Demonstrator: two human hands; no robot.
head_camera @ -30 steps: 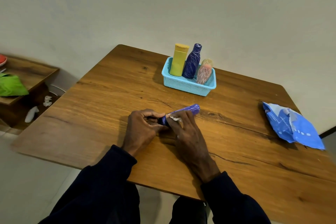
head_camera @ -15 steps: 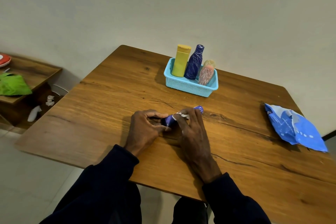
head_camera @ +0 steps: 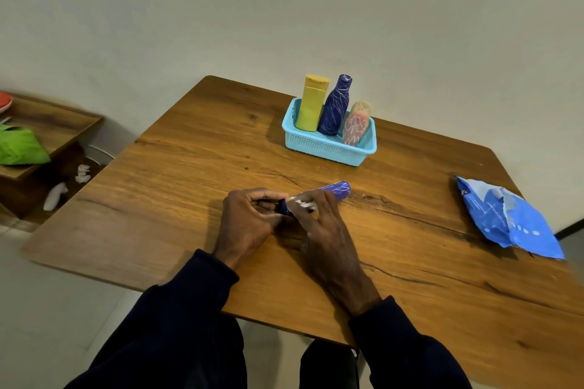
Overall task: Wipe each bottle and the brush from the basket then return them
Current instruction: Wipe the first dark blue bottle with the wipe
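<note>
**Q:** Since half a second ago, what has shifted?

**A:** More of the purple brush (head_camera: pixel 335 191) shows past the right hand (head_camera: pixel 322 230); its far end was nearly covered then, and now a patterned length pokes out toward the basket (head_camera: pixel 328 148). Both hands sit in much the same spot on the bench (head_camera: pixel 189 183).

**Q:** Head view: how are the hands set, and why?

**A:** The left hand (head_camera: pixel 249 221) is curled tight around the near, dark end of the brush, apparently to steady it. The right hand is closed over the middle, pressing a small white wipe (head_camera: pixel 303 203) against it with the fingertips. The brush lies low and slanted just above the wood, so one hand anchors while the other rubs along it.

**Q:** And the rest of the task's things?

**A:** Three bottles stand upright and close together in the basket, well beyond the hands: a yellow bottle (head_camera: pixel 313 103) with flat sides and a square cap, a dark blue bottle (head_camera: pixel 335 104) with a narrow neck and pale scribbled lines, and a shorter pink bottle (head_camera: pixel 355 123), rounded and leaning slightly. Whether they have been wiped cannot be told.

**Q:** Materials?

**A:** The basket is turquoise plastic mesh. The bench is glossy wood grain with dark cracks and knots. A crumpled blue packet (head_camera: pixel 508 218), crinkly like foil or film, lies far to the right, likely the wipes' pack.
</note>
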